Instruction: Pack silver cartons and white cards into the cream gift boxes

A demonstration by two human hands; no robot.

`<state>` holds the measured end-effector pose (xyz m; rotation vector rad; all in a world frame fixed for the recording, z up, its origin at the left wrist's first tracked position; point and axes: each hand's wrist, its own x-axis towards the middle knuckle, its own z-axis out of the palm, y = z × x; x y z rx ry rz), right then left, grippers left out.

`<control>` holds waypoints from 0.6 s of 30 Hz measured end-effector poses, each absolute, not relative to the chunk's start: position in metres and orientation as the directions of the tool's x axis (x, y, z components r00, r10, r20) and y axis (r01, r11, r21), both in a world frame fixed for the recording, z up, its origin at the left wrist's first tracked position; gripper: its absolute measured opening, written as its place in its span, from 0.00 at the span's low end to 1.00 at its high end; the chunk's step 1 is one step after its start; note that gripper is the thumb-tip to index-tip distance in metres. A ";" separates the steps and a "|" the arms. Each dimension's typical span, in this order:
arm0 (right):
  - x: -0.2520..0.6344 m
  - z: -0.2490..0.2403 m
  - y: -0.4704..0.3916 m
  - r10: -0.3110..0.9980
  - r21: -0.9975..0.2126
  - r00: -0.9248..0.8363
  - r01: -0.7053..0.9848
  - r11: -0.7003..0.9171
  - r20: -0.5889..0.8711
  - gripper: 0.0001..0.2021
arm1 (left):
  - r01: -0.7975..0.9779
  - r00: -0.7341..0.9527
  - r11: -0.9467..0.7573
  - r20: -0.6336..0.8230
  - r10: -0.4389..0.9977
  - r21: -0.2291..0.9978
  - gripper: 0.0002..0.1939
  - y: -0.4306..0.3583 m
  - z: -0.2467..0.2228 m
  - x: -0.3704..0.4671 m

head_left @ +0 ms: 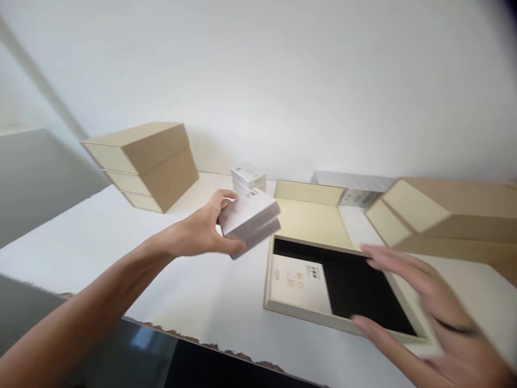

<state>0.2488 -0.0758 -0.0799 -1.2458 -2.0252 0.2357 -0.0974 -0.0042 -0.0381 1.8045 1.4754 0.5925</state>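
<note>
My left hand (205, 226) grips two small white boxes (252, 213), one on top of the other, above the table left of an open cream box (309, 318). The cream box has a black inside, and its lid (313, 218) lies folded back toward the wall. Flat in its left part rests a white printed box (301, 283). My right hand (424, 307) is blurred at the right side of the cream box, its fingers and thumb spread apart and holding nothing.
Stacked cream boxes (149, 164) stand at the back left, and more (452, 210) at the right. Behind my left hand are small white boxes (248, 177). A white carton (357, 188) lies by the wall. The table's front edge (202, 345) is ragged.
</note>
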 end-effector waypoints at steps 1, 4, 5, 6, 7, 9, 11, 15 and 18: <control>0.241 -0.072 -0.072 0.849 -0.537 -0.281 0.676 0.506 0.447 0.38 | 0.630 0.346 -0.176 -0.070 0.936 0.757 0.49 -0.009 -0.029 -0.080; 0.228 -0.056 -0.057 0.910 -0.744 -0.330 0.536 0.400 0.251 0.51 | 0.602 0.570 -0.411 -0.009 0.822 0.685 0.46 -0.016 -0.011 -0.031; 0.230 -0.054 -0.054 0.920 -0.807 -0.343 0.480 0.344 0.188 0.53 | 0.578 0.623 -0.461 0.000 0.782 0.673 0.45 -0.016 -0.009 -0.018; 0.235 -0.054 -0.054 0.925 -0.845 -0.347 0.440 0.303 0.151 0.54 | 0.558 0.661 -0.493 0.001 0.750 0.668 0.44 -0.015 -0.008 -0.007; 0.243 -0.055 -0.057 0.930 -0.862 -0.341 0.423 0.280 0.135 0.55 | 0.546 0.685 -0.512 -0.002 0.728 0.663 0.44 -0.013 -0.009 0.003; 0.265 -0.059 -0.072 0.954 -0.840 -0.263 0.478 0.257 0.142 0.55 | 0.541 0.706 -0.533 -0.007 0.708 0.651 0.45 -0.007 -0.012 0.017; 0.294 -0.064 -0.093 0.978 -0.804 -0.133 0.557 0.206 0.159 0.54 | 0.564 0.701 -0.528 -0.030 0.713 0.635 0.46 -0.001 -0.018 0.030; 0.349 -0.068 -0.136 0.973 -0.830 0.095 0.544 0.125 0.209 0.50 | 0.615 0.706 -0.514 -0.129 0.696 0.598 0.50 0.013 -0.035 0.063; 0.368 -0.066 -0.155 0.948 -0.827 0.191 0.552 0.109 0.253 0.46 | 0.577 0.791 -0.620 -0.173 0.587 0.531 0.49 0.023 -0.053 0.087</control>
